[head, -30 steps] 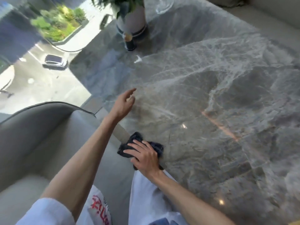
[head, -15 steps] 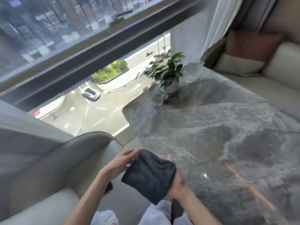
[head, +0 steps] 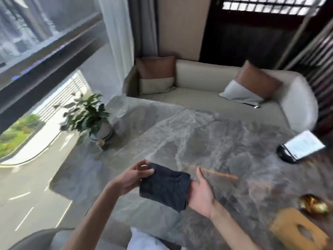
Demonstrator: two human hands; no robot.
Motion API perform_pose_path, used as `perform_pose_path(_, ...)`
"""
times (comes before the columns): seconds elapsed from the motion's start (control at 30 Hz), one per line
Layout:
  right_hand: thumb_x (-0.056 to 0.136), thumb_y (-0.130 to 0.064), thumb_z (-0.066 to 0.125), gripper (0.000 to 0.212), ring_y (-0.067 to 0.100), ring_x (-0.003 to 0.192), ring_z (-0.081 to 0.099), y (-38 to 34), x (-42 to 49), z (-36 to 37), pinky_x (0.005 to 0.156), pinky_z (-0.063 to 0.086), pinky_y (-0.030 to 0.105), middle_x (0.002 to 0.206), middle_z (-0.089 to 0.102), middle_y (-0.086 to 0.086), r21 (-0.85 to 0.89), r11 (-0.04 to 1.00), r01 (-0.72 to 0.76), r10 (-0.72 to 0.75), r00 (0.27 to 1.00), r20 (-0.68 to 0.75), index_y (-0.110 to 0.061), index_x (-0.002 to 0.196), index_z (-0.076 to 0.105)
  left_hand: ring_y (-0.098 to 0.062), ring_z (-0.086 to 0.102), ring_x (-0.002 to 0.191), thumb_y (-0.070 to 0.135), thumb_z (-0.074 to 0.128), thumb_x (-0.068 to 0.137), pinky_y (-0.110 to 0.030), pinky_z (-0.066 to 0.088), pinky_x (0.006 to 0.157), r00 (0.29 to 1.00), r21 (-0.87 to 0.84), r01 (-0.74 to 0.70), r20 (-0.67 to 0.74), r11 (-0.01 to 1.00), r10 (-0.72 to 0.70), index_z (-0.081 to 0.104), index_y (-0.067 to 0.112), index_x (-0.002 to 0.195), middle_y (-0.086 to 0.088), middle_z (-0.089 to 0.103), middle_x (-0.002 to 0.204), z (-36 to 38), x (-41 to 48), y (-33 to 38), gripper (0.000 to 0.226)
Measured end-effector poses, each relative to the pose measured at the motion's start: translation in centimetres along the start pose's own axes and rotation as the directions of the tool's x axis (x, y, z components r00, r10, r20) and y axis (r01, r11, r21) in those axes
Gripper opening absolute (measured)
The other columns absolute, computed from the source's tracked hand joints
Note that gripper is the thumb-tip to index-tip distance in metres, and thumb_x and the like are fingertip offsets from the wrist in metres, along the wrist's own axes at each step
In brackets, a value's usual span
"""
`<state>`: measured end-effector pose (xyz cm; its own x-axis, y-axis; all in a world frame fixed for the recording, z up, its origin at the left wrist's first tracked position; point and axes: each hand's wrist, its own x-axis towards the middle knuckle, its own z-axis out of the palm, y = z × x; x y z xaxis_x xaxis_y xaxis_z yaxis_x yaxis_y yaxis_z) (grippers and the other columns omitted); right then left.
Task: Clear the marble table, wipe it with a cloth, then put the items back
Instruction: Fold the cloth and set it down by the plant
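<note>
Head view, read from the window side across: a potted plant point(head: 90, 118) stands at the far left corner of the marble table point(head: 198, 141), with a small dark object point(head: 102, 144) at its base and what looks like a clear glass vessel point(head: 119, 107) just behind it, too blurred to name. Nearer the person, the left hand point(head: 133, 179) pinches the upper left corner of a folded dark cloth point(head: 164, 188), which is held up off the marble; the right hand point(head: 202, 193) lies open and palm-up under the cloth's right edge, supporting rather than gripping it. Further right, a tablet-like device in a dark case point(head: 301, 147) rests near the table's far right edge, and a gold-coloured ornament point(head: 313, 204) and a wooden tissue box point(head: 299, 230) sit at the near right. Judging from this, clearing is not complete, since several items remain on the marble. The broad middle lies bare, so wiping there looks possible or under way, while putting things back seems a long way off.
</note>
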<state>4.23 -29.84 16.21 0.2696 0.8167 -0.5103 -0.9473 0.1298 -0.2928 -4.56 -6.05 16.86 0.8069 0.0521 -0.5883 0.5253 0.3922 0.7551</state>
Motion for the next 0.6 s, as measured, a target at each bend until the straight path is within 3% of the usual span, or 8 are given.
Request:
perform_pose_path(0.1, 0.094, -0.037, 0.053, 0.052, 0.032, 0.124, 0.057, 0.1, 2.2, 0.6, 0.103, 0.045, 0.045, 0.134, 0.059, 0.021, -0.208, 0.975, 0.072, -0.101, 0.986, -0.131, 0.001, 0.13, 0.058, -0.017, 0.057, 0.083, 0.018, 0.069, 0.085, -0.028, 0.045, 0.064, 0.999, 0.106, 0.001, 0.05, 0.994, -0.006, 0.054, 0.02, 0.093, 0.001, 0.066, 0.086, -1.6, 1.6, 1.6, 0.017)
perform_pose_path(0.17, 0.091, -0.019, 0.061, 0.042, 0.032, 0.119, 0.061, 0.7, 5.0, 1.7, 0.096, 0.051, 0.042, 0.128, 0.063, 0.02, -0.314, 0.945, 0.094, -0.162, 0.967, -0.198, 0.003, 0.127, 0.058, -0.014, 0.056, 0.077, 0.02, 0.066, 0.087, -0.023, 0.045, 0.056, 0.998, 0.145, 0.008, 0.062, 0.989, -0.017, 0.053, 0.019, 0.091, 0.003, 0.064, 0.082, -4.4, 2.3, 2.7, 0.014)
perform_pose_path(0.27, 0.092, -0.009, 0.059, 0.032, 0.032, 0.114, 0.065, 1.9, 10.3, 4.3, 0.088, 0.057, 0.041, 0.121, 0.067, 0.021, -0.348, 0.936, 0.05, -0.151, 0.951, -0.269, 0.004, 0.121, 0.061, -0.012, 0.058, 0.077, 0.02, 0.067, 0.087, -0.023, 0.049, 0.057, 0.996, 0.21, 0.026, 0.075, 0.977, -0.043, 0.054, 0.017, 0.094, 0.002, 0.063, 0.083, -10.5, 2.7, 4.5, 0.015)
perform_pose_path(0.37, 0.09, -0.009, 0.062, 0.03, 0.034, 0.113, 0.064, 3.0, 16.2, 6.7, 0.099, 0.051, 0.046, 0.118, 0.069, 0.021, -0.404, 0.914, -0.037, -0.092, 0.951, -0.294, 0.004, 0.117, 0.065, -0.012, 0.061, 0.083, 0.021, 0.066, 0.088, -0.027, 0.052, 0.066, 0.997, 0.365, 0.034, 0.047, 0.93, -0.055, 0.062, 0.01, 0.1, 0.001, 0.064, 0.087, -17.8, 3.2, 5.5, 0.016)
perform_pose_path(0.43, 0.09, -0.012, 0.064, 0.028, 0.032, 0.11, 0.066, 3.5, 20.3, 7.9, 0.1, 0.049, 0.044, 0.115, 0.07, 0.019, -0.514, 0.852, -0.096, -0.079, 0.948, -0.309, 0.001, 0.115, 0.067, -0.014, 0.06, 0.079, 0.022, 0.065, 0.088, -0.034, 0.053, 0.067, 0.999, 0.529, 0.028, 0.001, 0.848, -0.033, 0.066, 0.01, 0.099, -0.001, 0.064, 0.086, -22.0, 4.0, 6.1, 0.016)
perform_pose_path(0.5, 0.09, -0.012, 0.064, 0.026, 0.028, 0.104, 0.068, 3.6, 24.4, 8.5, 0.092, 0.051, 0.035, 0.113, 0.072, 0.017, -0.587, 0.799, -0.128, -0.089, 0.941, -0.326, -0.001, 0.112, 0.069, -0.017, 0.058, 0.076, 0.02, 0.066, 0.086, -0.04, 0.052, 0.074, 0.998, 0.734, 0.009, -0.046, 0.679, 0.037, 0.068, 0.01, 0.095, -0.004, 0.064, 0.086, -25.1, 5.9, 6.6, 0.014)
perform_pose_path(0.6, 0.091, -0.007, 0.062, 0.026, 0.023, 0.096, 0.067, 2.4, 29.7, 9.1, 0.075, 0.053, 0.021, 0.114, 0.07, 0.019, -0.688, 0.718, -0.106, -0.205, 0.912, -0.355, 0.001, 0.114, 0.068, -0.029, 0.062, 0.095, 0.021, 0.064, 0.085, -0.033, 0.047, 0.08, 0.98, 0.907, 0.044, -0.12, 0.418, 0.157, 0.065, 0.008, 0.098, -0.012, 0.069, 0.101, -27.0, 9.9, 8.4, 0.018)
